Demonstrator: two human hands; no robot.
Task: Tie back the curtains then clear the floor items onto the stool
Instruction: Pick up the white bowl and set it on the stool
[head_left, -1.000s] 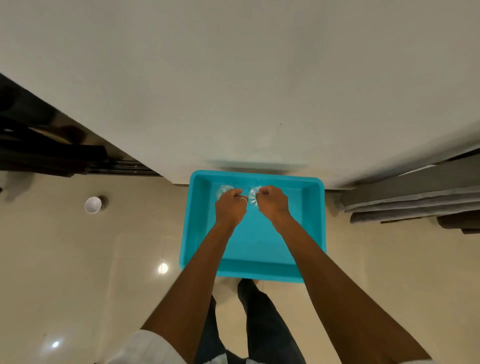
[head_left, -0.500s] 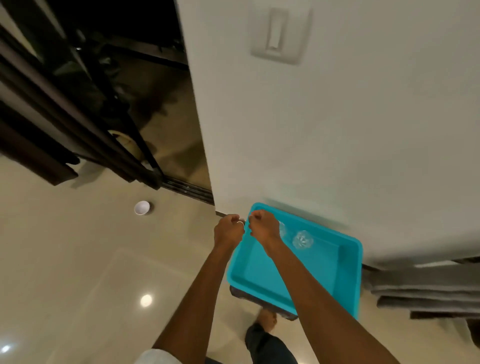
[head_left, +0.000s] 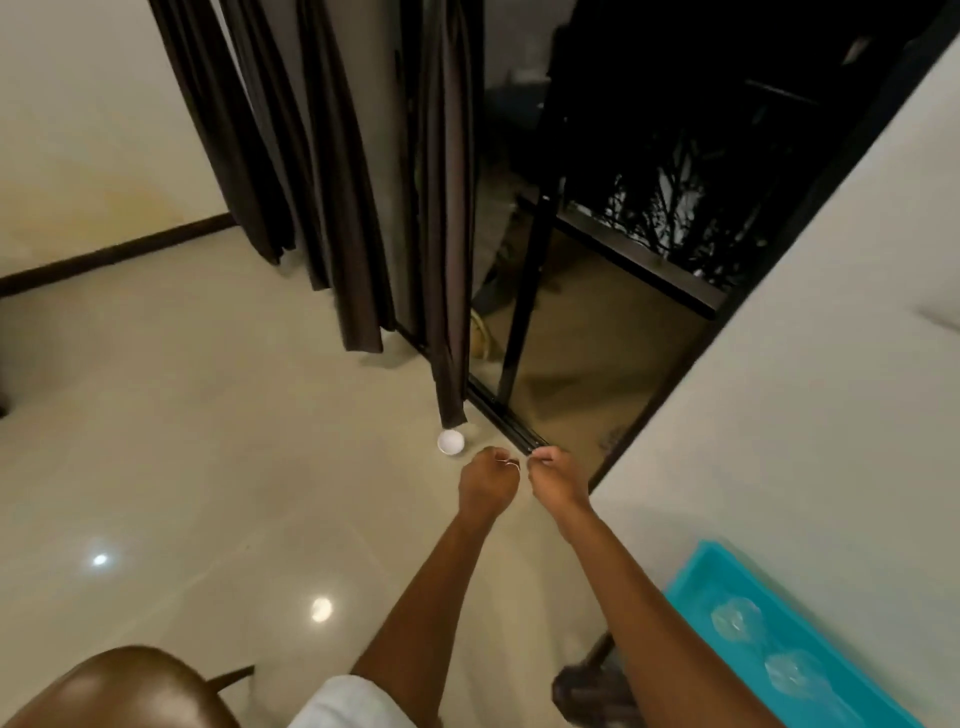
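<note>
Left hand (head_left: 488, 483) and right hand (head_left: 558, 480), fingers curled, pinch a thin pale strand (head_left: 511, 464), barely discernible between them. Stool (head_left: 119, 686) and teal tray (head_left: 691, 571) are cut off by the frame. White cup (head_left: 450, 442) sits on the glossy tile floor (head_left: 208, 441) just beside the dark curtain (head_left: 449, 234) hem; open floor extends leftward.

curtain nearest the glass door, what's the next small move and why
Probably raise the thin tie pinched between left hand and right hand to the nearest curtain: it hangs loose and untied; the white cup on the floor comes later.
</note>
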